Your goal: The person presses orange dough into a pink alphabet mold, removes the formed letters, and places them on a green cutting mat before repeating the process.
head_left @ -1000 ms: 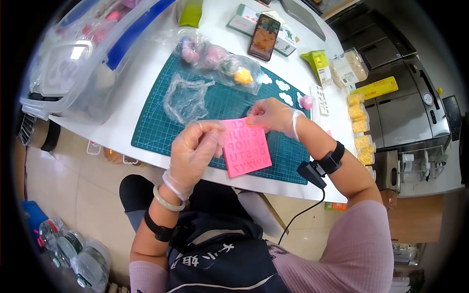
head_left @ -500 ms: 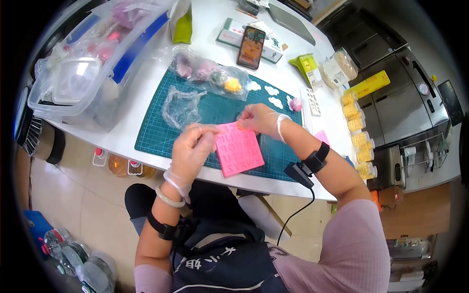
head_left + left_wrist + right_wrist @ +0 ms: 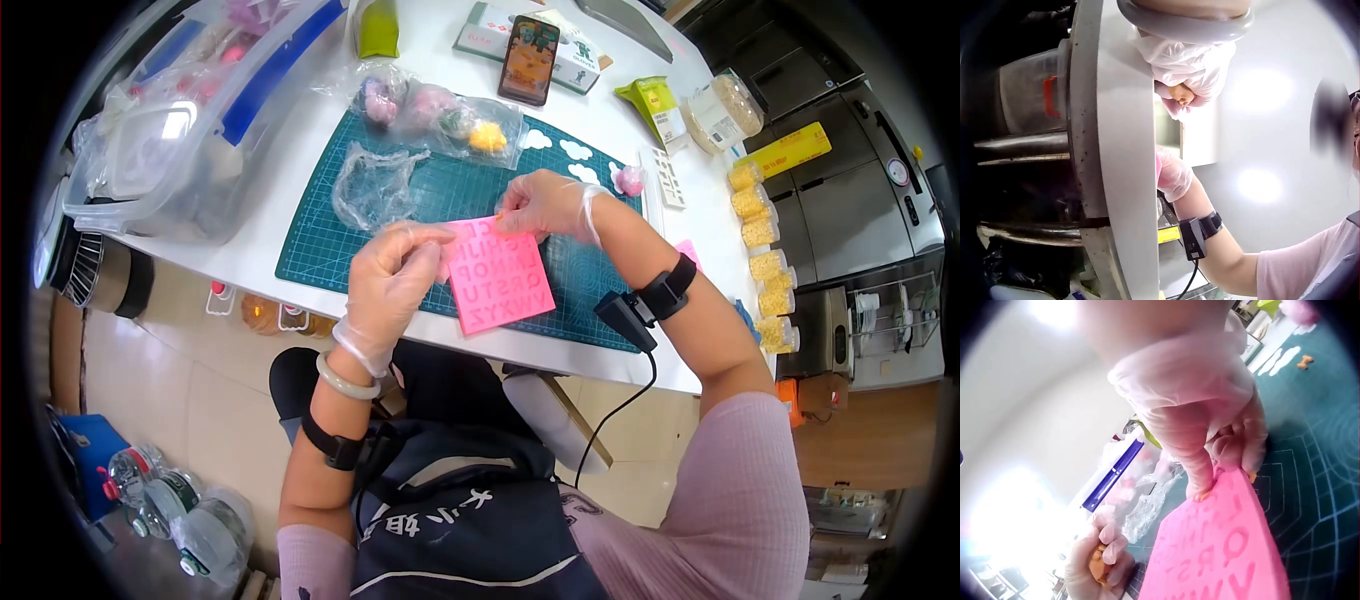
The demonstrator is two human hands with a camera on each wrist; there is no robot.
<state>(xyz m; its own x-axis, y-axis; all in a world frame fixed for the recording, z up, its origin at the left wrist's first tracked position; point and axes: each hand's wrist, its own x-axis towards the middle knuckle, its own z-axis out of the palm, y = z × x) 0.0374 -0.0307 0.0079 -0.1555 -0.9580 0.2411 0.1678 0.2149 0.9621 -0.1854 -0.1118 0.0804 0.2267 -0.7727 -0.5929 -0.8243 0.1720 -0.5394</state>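
Observation:
A pink letter mold (image 3: 500, 275), a square slab with recessed letters, is held tilted above the green cutting mat (image 3: 330, 250). My gloved right hand (image 3: 545, 207) pinches its top edge, thumb on the lettered face and fingers behind. Orange bits show at the right fingertips (image 3: 1202, 495). My gloved left hand (image 3: 388, 285) is at the mold's upper left corner in the head view. Its curled fingers grip a lump of orange clay (image 3: 1099, 567), which also shows in the left wrist view. A small bone-shaped orange piece (image 3: 1304, 362) lies on the mat.
Crumpled clear plastic (image 3: 372, 190) and bagged coloured clay (image 3: 440, 120) lie on the mat, with white cloud shapes (image 3: 576, 150) and a pink ball (image 3: 629, 181) at its right. A phone (image 3: 528, 62) leans on a box behind. A large plastic bin (image 3: 190, 190) stands left.
The head view has shifted slightly. Both hands stay at the mold's top edge, and the mold's tilt has changed a little. The right thumb stays on the lettered face near the top.

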